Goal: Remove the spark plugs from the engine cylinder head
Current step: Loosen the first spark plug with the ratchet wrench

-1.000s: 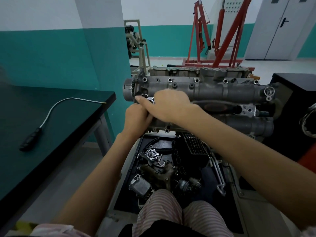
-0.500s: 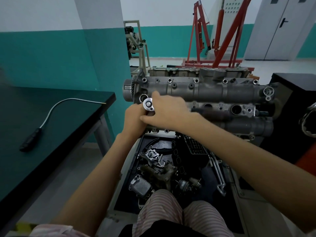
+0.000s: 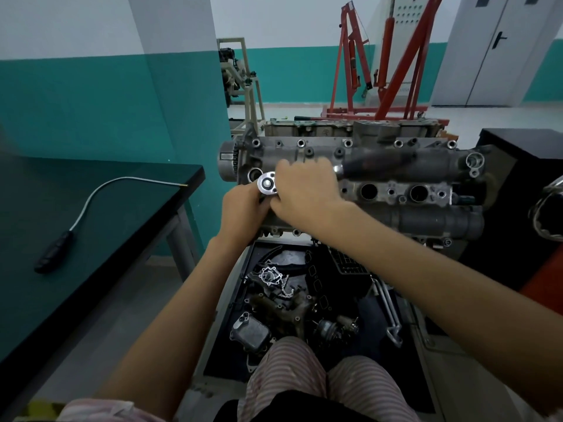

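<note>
Ratchet (image 3: 268, 183) sits over the left-end plug hole of the engine head (image 3: 396, 166); our right hand (image 3: 307, 190) wraps its handle to turn, left hand (image 3: 243, 205) fingers curl underneath, steadying it; spark plug hidden

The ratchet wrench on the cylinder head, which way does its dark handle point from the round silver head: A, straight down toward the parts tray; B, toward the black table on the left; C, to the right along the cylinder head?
C: the ratchet wrench handle runs rightward over the cylinder head.
</note>
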